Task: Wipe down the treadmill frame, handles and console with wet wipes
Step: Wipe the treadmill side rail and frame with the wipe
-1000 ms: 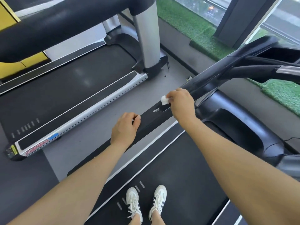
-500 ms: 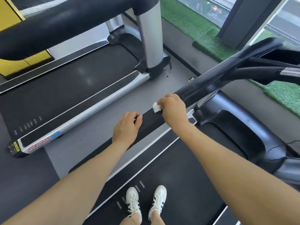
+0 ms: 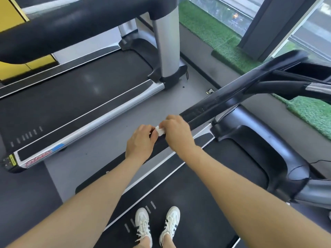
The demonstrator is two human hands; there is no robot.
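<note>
I stand on a treadmill belt (image 3: 206, 185) and look down at its long black left handrail (image 3: 223, 99), which runs from the upper right down to the lower left. My right hand (image 3: 176, 133) presses a small folded white wet wipe (image 3: 160, 130) onto the rail. My left hand (image 3: 140, 143) rests on the same rail just below, its fingertips touching the wipe. The rail's lower end (image 3: 100, 178) shows beneath my left forearm. The console is mostly out of frame at the upper right.
A second treadmill (image 3: 75, 104) with a silver side rail and silver upright post (image 3: 166, 43) stands to the left across a grey floor strip. Green artificial turf (image 3: 223, 43) and a window lie beyond. The black motor cover (image 3: 259, 149) is at the right. My white shoes (image 3: 157, 224) are below.
My right hand has slid the wipe down the handrail toward me, from higher on the rail until it meets my left hand, which stayed in place on the rail.
</note>
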